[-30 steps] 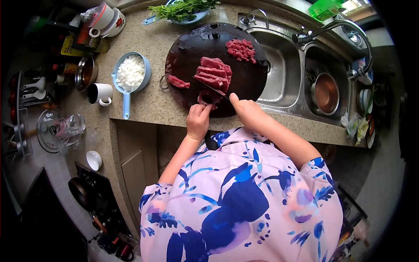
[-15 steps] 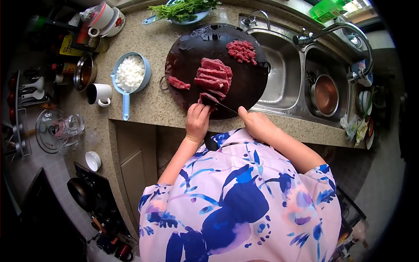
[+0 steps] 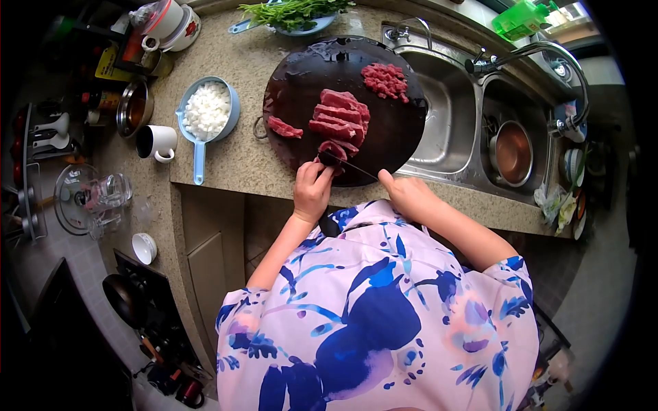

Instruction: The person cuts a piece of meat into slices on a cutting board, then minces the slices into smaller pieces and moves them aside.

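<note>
A dark round cutting board (image 3: 295,85) lies on the counter. At its near edge my left hand (image 3: 312,194) is closed, its fingertips pressing a small slice of raw red meat (image 3: 332,147). My right hand (image 3: 412,196) grips a knife whose handle is hidden in the fist; the thin blade (image 3: 356,168) points left to that slice, against my left fingertips. Just beyond is a row of thick meat slices (image 3: 340,118). A separate meat strip (image 3: 284,128) rests at the board's left, and diced meat (image 3: 385,82) forms a pile at the far right.
Left of the board stands a blue handled bowl of white diced food (image 3: 207,109), beside a white mug (image 3: 157,143). Leafy greens (image 3: 295,12) fill a blue colander behind. To the right is a double sink (image 3: 445,154) with a metal bowl (image 3: 513,152) in it.
The knife's tip end has shifted slightly over the small slice, and more of that slice's red face shows by my left fingertips. The whole view has shifted a little.
</note>
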Demonstrator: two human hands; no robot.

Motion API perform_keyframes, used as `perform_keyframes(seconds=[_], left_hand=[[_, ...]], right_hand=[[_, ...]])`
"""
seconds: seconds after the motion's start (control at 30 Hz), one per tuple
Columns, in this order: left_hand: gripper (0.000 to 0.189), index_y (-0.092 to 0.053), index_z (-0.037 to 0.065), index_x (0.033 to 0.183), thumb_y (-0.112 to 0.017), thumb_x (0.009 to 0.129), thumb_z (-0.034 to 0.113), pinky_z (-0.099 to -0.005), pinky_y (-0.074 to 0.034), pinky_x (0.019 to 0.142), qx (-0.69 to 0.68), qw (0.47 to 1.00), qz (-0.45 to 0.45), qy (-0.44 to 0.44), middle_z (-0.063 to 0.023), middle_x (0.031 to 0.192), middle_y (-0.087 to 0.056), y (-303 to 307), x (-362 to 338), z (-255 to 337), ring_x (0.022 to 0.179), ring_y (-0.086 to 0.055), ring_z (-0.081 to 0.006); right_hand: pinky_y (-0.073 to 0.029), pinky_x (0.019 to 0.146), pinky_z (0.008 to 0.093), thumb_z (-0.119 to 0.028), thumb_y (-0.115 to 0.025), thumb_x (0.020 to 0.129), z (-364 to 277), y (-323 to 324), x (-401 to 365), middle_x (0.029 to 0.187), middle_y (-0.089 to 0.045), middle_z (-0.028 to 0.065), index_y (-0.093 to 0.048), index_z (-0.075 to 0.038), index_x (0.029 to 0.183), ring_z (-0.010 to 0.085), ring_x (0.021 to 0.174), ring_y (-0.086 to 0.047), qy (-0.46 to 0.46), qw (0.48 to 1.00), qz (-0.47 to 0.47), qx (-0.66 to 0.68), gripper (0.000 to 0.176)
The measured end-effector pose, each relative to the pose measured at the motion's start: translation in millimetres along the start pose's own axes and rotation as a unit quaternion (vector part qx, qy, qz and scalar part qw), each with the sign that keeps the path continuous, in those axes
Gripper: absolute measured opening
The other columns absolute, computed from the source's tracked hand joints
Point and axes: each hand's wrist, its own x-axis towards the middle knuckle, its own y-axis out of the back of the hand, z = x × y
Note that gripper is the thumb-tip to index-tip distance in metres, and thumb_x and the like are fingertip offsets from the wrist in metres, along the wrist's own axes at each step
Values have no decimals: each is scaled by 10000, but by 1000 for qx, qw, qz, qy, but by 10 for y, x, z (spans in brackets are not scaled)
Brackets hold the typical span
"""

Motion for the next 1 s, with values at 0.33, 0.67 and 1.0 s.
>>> perform_keyframes(seconds=[0.33,0.67,1.0], left_hand=[[283,-718,55,1034,-696,758,-5,-415,-501,867,-5,1000,-6,-6,-94,1024,-620,-7,-19,-41,996,-579,-340],[260,-699,42,1000,-684,746,-7,-415,-508,822,-19,999,-16,-23,-109,991,-607,49,-40,-69,966,-579,-338],[232,-680,41,992,-668,764,1,-399,-521,817,20,998,-30,-46,-110,1000,-608,139,-56,-175,980,-595,-330]], right_hand=[[-535,680,505,-80,-459,921,-109,-115,147,803,-663,244,-422,-15,1085,442,803,-670,0,1000,18,-13,180],[-536,681,508,-88,-477,914,-296,-76,397,785,-671,230,-410,-17,1072,434,779,-676,17,999,43,13,185],[-526,695,519,-104,-468,919,-4,-68,16,810,-672,233,-412,-7,1107,434,806,-674,-3,1000,10,-15,219]])
